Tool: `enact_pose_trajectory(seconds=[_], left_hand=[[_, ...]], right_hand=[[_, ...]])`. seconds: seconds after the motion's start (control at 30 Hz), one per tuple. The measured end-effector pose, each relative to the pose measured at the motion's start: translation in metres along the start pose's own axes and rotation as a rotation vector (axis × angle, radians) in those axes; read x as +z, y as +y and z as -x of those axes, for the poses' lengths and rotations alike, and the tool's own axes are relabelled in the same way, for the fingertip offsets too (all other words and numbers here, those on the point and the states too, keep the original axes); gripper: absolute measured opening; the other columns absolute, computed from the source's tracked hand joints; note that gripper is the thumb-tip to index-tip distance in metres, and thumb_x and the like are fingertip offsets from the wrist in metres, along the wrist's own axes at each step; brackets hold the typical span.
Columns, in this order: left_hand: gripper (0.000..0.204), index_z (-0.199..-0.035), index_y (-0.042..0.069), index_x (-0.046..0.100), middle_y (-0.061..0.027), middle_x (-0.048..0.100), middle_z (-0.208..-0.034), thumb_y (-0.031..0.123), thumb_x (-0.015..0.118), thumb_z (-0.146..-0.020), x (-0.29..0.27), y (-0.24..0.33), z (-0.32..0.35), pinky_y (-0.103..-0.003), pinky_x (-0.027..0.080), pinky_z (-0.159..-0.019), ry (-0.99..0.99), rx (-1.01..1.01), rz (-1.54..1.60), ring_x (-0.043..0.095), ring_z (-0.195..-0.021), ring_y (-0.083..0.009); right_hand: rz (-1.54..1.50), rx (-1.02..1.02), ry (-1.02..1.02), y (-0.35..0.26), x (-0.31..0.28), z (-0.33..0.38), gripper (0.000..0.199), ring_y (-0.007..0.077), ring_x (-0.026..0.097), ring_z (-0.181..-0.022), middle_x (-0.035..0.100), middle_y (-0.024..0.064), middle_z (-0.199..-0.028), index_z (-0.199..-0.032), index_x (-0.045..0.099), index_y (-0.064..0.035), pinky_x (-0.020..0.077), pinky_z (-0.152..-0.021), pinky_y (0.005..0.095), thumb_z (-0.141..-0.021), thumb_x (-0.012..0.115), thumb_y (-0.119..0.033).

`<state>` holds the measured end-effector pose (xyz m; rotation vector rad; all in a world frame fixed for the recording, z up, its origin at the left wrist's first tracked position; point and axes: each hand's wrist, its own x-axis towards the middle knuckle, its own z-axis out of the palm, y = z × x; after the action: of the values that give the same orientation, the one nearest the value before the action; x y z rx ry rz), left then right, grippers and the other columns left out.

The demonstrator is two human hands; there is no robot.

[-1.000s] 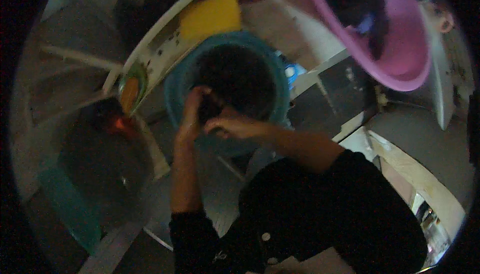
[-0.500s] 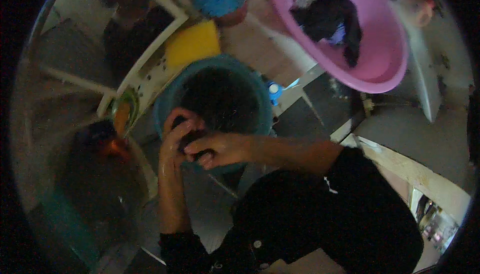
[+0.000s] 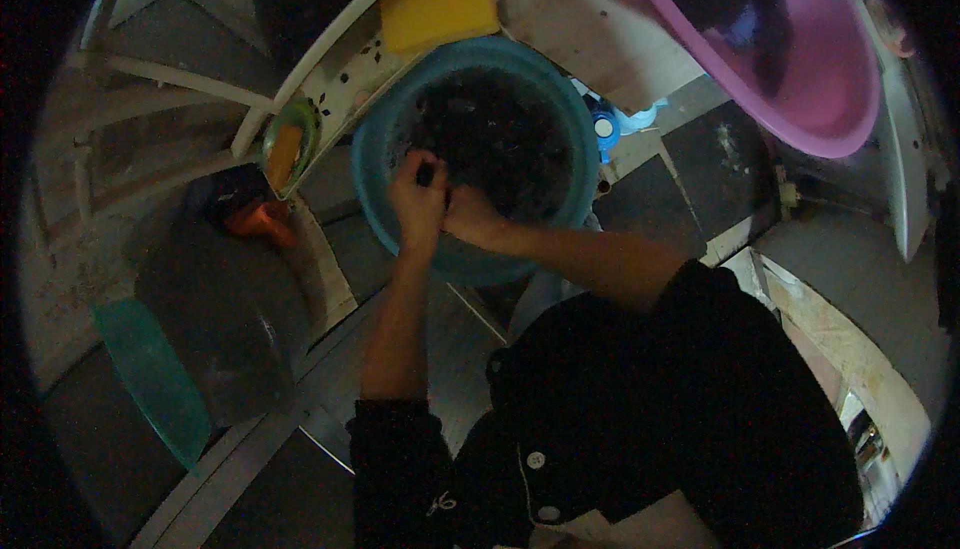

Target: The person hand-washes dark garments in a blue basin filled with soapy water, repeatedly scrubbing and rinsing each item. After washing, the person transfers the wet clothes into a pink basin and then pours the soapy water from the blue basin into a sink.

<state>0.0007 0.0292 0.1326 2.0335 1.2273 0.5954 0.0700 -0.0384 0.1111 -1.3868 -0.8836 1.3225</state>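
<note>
A round blue-green tub (image 3: 365,189) stands in front of me, with dark wet contents (image 3: 500,129) inside that look like soaked cloth or murky water. Over its near left part, my left hand (image 3: 415,204) is closed round a bit of dark cloth (image 3: 426,173). Pressed up beside it, my right hand (image 3: 472,217) is closed too, its fingers partly hidden behind the left hand and in shadow. The cloth seems to run between both hands; most of it is out of sight.
A pink basin (image 3: 830,119) with dark clothes stands at the far right. A yellow block-like object (image 3: 440,11) lies behind the tub. To the left are a green dish with an orange-brown bar (image 3: 284,154) and a dark bin-like container (image 3: 225,299). A blue-and-white item (image 3: 606,129) sits right of the tub.
Both hands have moved from above the tub's near left rim farther in and lower, still close together on the dark cloth. The whole view has shifted.
</note>
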Motion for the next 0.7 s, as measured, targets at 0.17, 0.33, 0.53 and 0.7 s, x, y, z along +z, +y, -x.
enact_pose_trajectory(seconds=[0.17,0.33,0.53,0.7], left_hand=[[0.019,-0.087,0.001,0.057,-0.0091,0.058,-0.081,0.018,0.058,-0.08,0.021,0.011,0.009,-0.029,0.042,-0.072,0.149,-0.127,0.139,0.054,-0.077,-0.0174],[0.034,-0.094,-0.002,0.057,-0.01,0.058,-0.089,0.031,0.054,-0.085,0.008,-0.038,0.015,-0.03,0.041,-0.077,0.343,-0.323,0.756,0.053,-0.083,-0.0181],[0.036,-0.095,-0.001,0.057,-0.0188,0.058,-0.095,0.03,0.056,-0.076,0.041,-0.174,0.036,-0.039,0.044,-0.077,0.165,-0.148,-0.463,0.055,-0.089,-0.0335],[0.044,-0.101,-0.001,0.054,-0.0207,0.057,-0.099,0.033,0.059,-0.073,0.077,-0.181,0.049,-0.042,0.043,-0.08,0.252,-0.347,0.016,0.053,-0.092,-0.0367]], right_hand=[[0.7,0.061,0.054,0.012,-0.017,0.003,0.043,0.0295,0.057,-0.085,0.057,0.0212,-0.097,-0.102,0.054,0.0013,0.0461,-0.07,0.0365,-0.068,0.061,-0.024],[0.241,-0.016,0.298,-0.065,-0.085,0.05,0.047,0.0255,0.057,-0.09,0.054,0.0202,-0.105,-0.11,0.051,0.0001,0.0478,-0.074,0.0332,-0.072,0.061,-0.026],[-1.096,-0.271,0.133,-0.203,-0.245,0.084,0.037,0.0287,0.049,-0.1,0.05,0.0143,-0.112,-0.111,0.048,0.0,0.0428,-0.087,0.0444,-0.079,0.06,-0.015],[-1.284,-0.09,0.144,-0.208,-0.253,0.073,0.064,0.0338,0.04,-0.114,0.033,0.0229,-0.129,-0.13,0.026,0.0015,0.0327,-0.098,0.0456,-0.081,0.056,-0.028]])
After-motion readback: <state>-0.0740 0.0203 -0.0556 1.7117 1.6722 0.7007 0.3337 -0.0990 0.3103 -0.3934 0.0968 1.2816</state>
